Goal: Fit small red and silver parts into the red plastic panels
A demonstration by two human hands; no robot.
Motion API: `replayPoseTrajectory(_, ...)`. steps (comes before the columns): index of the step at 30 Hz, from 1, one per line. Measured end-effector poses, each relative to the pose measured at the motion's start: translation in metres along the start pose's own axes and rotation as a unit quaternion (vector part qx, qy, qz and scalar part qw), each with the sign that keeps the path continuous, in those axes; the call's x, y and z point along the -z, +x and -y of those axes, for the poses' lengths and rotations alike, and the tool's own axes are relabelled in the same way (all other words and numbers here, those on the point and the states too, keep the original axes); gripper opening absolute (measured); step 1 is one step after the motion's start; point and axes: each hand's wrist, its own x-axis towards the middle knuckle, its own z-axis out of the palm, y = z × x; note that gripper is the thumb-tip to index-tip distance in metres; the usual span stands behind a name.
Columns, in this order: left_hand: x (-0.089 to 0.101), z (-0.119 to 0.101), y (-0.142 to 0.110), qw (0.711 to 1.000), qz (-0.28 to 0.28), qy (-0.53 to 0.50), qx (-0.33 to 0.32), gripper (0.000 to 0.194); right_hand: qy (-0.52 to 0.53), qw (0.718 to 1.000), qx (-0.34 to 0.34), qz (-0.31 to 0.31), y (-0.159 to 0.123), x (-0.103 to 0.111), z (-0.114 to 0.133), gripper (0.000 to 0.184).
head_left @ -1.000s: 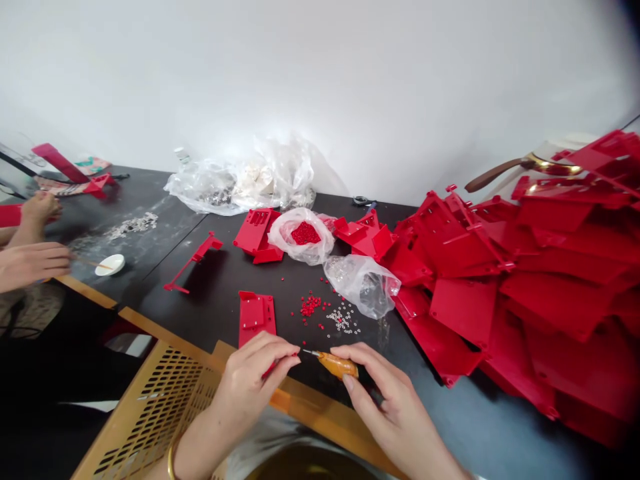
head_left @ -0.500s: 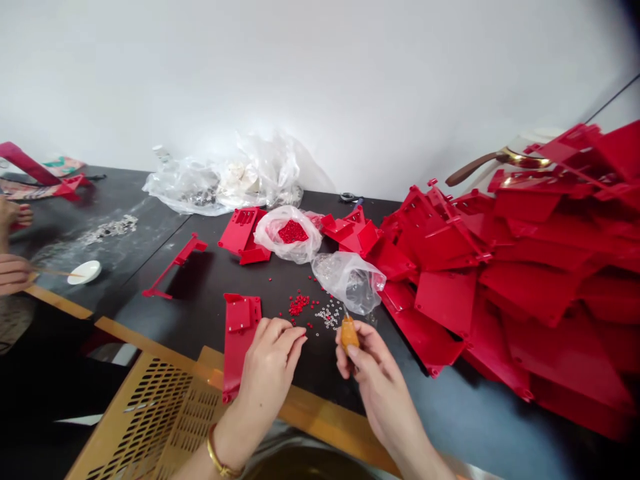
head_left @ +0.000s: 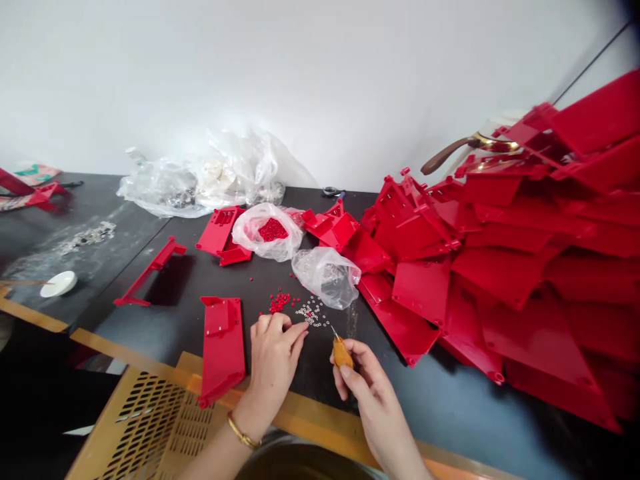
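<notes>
1. In the head view I have the right hand (head_left: 369,383) clamped on a pointed tool (head_left: 343,352), tip slanting up and leftward ahead of it.
2. I see the left hand's (head_left: 274,357) thumb and forefinger nearly together beside pale rings (head_left: 314,313); I cannot tell whether they pinch anything.
3. Red beads (head_left: 281,302) lie just beyond that hand, a red panel (head_left: 223,353) just left.

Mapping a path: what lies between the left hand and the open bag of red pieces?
The head view shows small loose red pieces on the black table between left hand and open bag.
</notes>
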Motion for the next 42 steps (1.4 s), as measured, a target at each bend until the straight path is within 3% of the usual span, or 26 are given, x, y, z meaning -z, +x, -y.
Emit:
replayPoseTrajectory(5,-0.002,0.002,-0.001,0.999,-0.029,-0.023,-0.001,0.021,-0.087,0.996,0.004,0.017,0.002,0.008,0.000,0.024)
replayPoseTrajectory(10,0.001,0.004,-0.004,0.996,-0.054,-0.071,-0.010,0.026,-0.236,0.971,0.036,0.016,0.006,0.009,0.008,0.025)
replayPoseTrajectory(14,0.005,0.001,-0.003,0.975,-0.058,-0.209,0.048,0.025,-0.291,0.953,0.082,0.007,0.008,0.005,0.016,0.022)
replayPoseTrajectory(16,0.009,-0.003,-0.002,0.926,-0.032,-0.348,0.140,0.021,-0.296,0.950,0.093,0.009,0.007,0.002,0.019,0.022)
replayPoseTrajectory(17,0.011,-0.005,-0.002,0.882,-0.013,-0.428,0.197,0.020,-0.294,0.951,0.098,0.012,0.006,0.000,0.021,0.021)
replayPoseTrajectory(20,0.020,-0.012,-0.001,0.695,0.031,-0.634,0.338,0.023,-0.274,0.954,0.121,0.024,0.004,-0.007,0.027,0.020)
replayPoseTrajectory(22,0.025,-0.016,0.000,0.598,0.041,-0.707,0.375,0.027,-0.257,0.956,0.138,0.034,0.005,-0.012,0.030,0.019)
replayPoseTrajectory(24,0.029,-0.017,0.001,0.549,0.046,-0.737,0.392,0.031,-0.244,0.957,0.152,0.045,0.006,-0.017,0.033,0.019)
replayPoseTrajectory(26,0.031,-0.018,0.000,0.527,0.046,-0.749,0.399,0.031,-0.237,0.956,0.163,0.058,0.008,-0.020,0.035,0.019)
replayPoseTrajectory(32,0.031,-0.018,-0.002,0.511,0.039,-0.758,0.404,0.027,-0.248,0.949,0.185,0.058,0.010,-0.022,0.036,0.020)
replayPoseTrajectory(38,0.022,-0.017,-0.001,0.536,0.042,-0.745,0.394,0.028,-0.282,0.941,0.181,0.039,0.013,-0.017,0.030,0.020)
replayPoseTrajectory(40,0.015,-0.013,0.001,0.582,0.038,-0.717,0.383,0.025,-0.298,0.938,0.178,0.028,0.014,-0.014,0.027,0.021)
replayPoseTrajectory(41,0.012,-0.011,0.003,0.628,0.034,-0.683,0.371,0.023,-0.304,0.936,0.176,0.021,0.015,-0.012,0.026,0.021)
replayPoseTrajectory(42,0.009,-0.009,0.004,0.692,0.026,-0.632,0.347,0.021,-0.309,0.935,0.173,0.014,0.015,-0.010,0.024,0.021)
